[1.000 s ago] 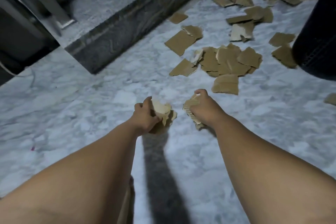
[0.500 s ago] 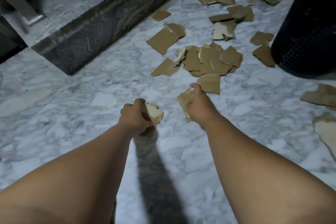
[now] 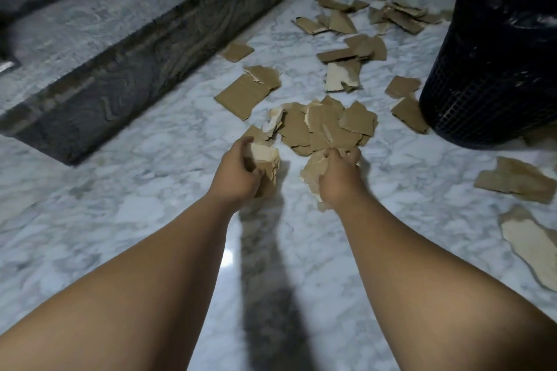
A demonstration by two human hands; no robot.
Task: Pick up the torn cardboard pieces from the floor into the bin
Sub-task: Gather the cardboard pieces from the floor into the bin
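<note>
Holding torn cardboard in both fists over the white marble floor (image 3: 120, 214). Black mesh bin (image 3: 494, 69) stands far right; use it as landmark. Scattered cardboard pieces (image 3: 325, 126) lie left of the bin in a loose heap, more beyond it near the bin's far side, one piece (image 3: 408, 114) touching or just beside the bin's base, two larger scraps (image 3: 515, 179) on the near side of the bin. Dark stone step (image 3: 144, 69) runs well left of the bin. Left hand (image 3: 236, 173) grip closed around a wad (image 3: 266, 159). Right hand (image 3: 339, 179) grip closed on a bundle (image 3: 312, 173), at the heap's near edge. Nothing between hands and bin except loose pieces.
</note>
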